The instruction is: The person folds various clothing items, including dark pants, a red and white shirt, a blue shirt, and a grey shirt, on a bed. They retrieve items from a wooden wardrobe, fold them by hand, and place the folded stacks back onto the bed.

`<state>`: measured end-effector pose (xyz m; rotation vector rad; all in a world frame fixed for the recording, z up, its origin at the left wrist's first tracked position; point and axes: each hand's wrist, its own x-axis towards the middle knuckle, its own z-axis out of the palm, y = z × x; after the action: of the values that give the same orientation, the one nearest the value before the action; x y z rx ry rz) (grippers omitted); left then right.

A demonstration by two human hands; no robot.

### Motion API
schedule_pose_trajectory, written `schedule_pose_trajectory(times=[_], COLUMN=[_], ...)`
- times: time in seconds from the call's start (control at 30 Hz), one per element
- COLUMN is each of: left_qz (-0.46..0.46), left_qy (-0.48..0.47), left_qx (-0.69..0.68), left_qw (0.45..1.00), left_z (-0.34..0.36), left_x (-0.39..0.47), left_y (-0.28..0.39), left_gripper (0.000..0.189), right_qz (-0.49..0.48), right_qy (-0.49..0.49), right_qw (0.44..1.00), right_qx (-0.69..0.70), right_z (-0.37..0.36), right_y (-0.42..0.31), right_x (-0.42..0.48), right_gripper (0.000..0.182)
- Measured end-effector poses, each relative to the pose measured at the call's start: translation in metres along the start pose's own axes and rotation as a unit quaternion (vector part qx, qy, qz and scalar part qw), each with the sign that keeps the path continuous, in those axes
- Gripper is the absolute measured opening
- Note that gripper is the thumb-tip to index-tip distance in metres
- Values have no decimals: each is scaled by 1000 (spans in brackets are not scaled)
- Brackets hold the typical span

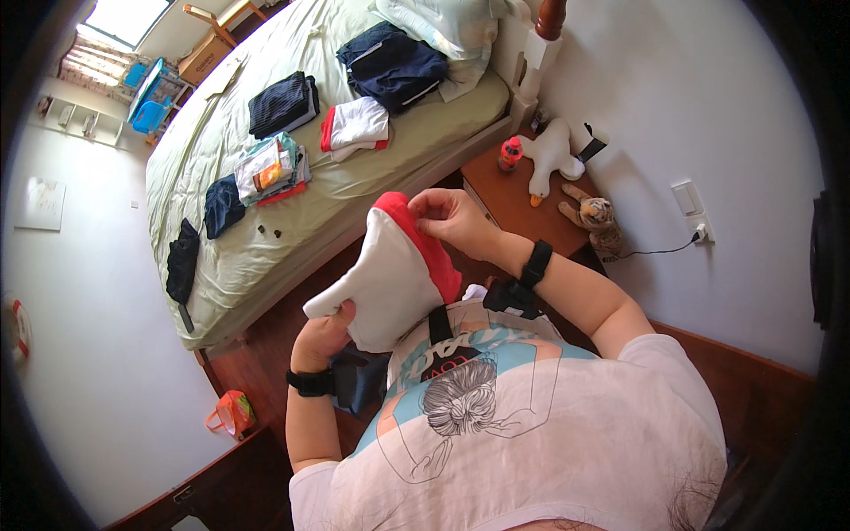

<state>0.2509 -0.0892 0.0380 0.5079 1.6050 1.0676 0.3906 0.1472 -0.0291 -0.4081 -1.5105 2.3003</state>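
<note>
A folded white cloth garment with a red band (398, 279) hangs between my two hands, in front of my body. My left hand (323, 338) pinches its white lower left edge between thumb and fingers. At the red upper edge, my right hand (455, 219) grips the fabric with thumb and fingertips. On the bed beyond lie a folded white and red garment (358, 126), a dark striped folded stack (284, 104), a stack of light printed clothes (265, 171), navy clothing (393, 65) and a dark blue bundle (224, 207).
The bed (319, 206) spans the upper left. A wooden nightstand (495, 189) carries a red-capped bottle (510, 154), a white plush goose (548, 154) and a plush tiger (595, 212). A cord runs to the wall socket (698, 231). An orange bag (232, 413) rests on the floor.
</note>
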Motion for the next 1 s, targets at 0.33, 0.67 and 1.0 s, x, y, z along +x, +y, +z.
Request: schedule_pose_trajectory(times=[0.33,0.67,1.0], left_qz=[49,-15,-65], left_qy=[-151,-284,-252], left_qx=[-34,-121,-145], left_qw=[987,951,955], left_z=[5,-6,6], left_x=[1,15,12], left_y=[-9,-29,-23], left_gripper=[27,32,28], right_qz=[67,21,122], right_qy=[-165,-213,-322], right_qw=[984,972,933], right_qx=[14,-92,-103], right_z=[9,18,31], right_y=[20,12,5], right_x=[-10,-30,-30], right_gripper=[17,21,25])
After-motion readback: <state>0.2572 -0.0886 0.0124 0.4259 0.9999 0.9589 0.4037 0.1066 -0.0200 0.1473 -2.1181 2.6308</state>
